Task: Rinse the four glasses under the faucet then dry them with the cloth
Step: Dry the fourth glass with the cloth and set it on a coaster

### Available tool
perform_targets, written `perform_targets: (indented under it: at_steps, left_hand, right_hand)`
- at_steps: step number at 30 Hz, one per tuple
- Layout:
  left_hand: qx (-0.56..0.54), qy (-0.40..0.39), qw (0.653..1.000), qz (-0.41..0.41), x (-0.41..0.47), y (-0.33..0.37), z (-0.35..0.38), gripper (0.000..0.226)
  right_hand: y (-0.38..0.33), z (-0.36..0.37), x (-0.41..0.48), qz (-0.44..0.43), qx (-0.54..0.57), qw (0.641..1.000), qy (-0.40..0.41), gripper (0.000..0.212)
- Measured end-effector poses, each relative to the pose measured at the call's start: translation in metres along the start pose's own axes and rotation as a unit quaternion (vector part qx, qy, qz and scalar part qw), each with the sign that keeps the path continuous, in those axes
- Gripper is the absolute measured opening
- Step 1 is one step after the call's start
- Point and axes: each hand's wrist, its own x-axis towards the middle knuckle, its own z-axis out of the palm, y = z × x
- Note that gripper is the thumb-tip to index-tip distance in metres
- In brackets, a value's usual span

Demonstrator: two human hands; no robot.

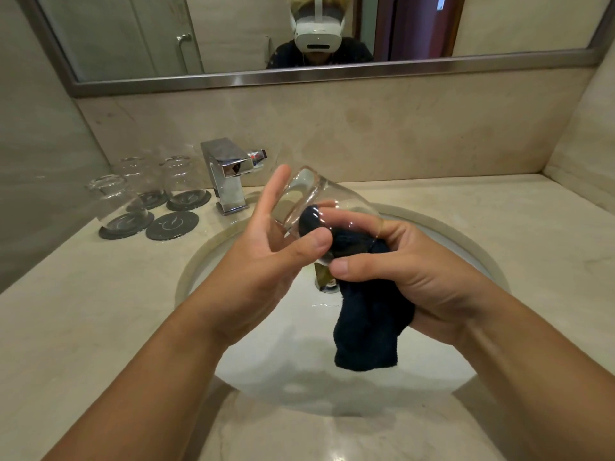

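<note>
Over the sink I hold a clear glass (311, 193) tilted, base away from me and mouth toward my right. My left hand (266, 251) grips it between thumb and fingers. My right hand (409, 271) clutches a dark navy cloth (369, 321); part of the cloth is pushed inside the glass, the rest hangs below. Three more clear glasses stand upside down on dark round coasters at the left of the counter: one (114, 201) nearest, one (139, 176) behind it, one (181, 178) beside the faucet. A fourth coaster (172, 225) lies bare.
The chrome faucet (229, 174) stands behind the round white sink (266, 361), with no water running. A chrome drain plug (324, 281) sits in the basin. The beige marble counter (499, 211) spreads to both sides; a mirror (233, 38) hangs above the backsplash.
</note>
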Motion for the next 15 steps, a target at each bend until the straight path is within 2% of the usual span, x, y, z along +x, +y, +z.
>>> perform_targets:
  at_steps: [2, 6, 11, 15]
  left_hand:
    - [-0.001, 0.001, 1.000, -0.011, -0.0002, 0.0002, 0.0009, 0.108]
    - [0.018, 0.015, 1.000, -0.017, 0.0033, -0.0029, 0.0044, 0.127]
    - [0.023, 0.058, 0.998, -0.010, 0.0078, -0.0078, 0.0010, 0.101]
    - [-0.017, 0.061, 0.998, -0.002, 0.0081, -0.0049, -0.0021, 0.105]
  right_hand:
    - [0.0009, 0.0015, 0.0001, -0.012, -0.013, 1.000, 0.006, 0.052]
    - [0.0018, 0.0080, -0.0017, -0.046, -0.094, 0.994, 0.029, 0.051]
    - [-0.0005, 0.0057, -0.0016, -0.010, -0.071, 0.997, 0.013, 0.051]
    - [-0.0013, 0.0044, -0.0013, 0.020, -0.030, 0.999, -0.019, 0.052]
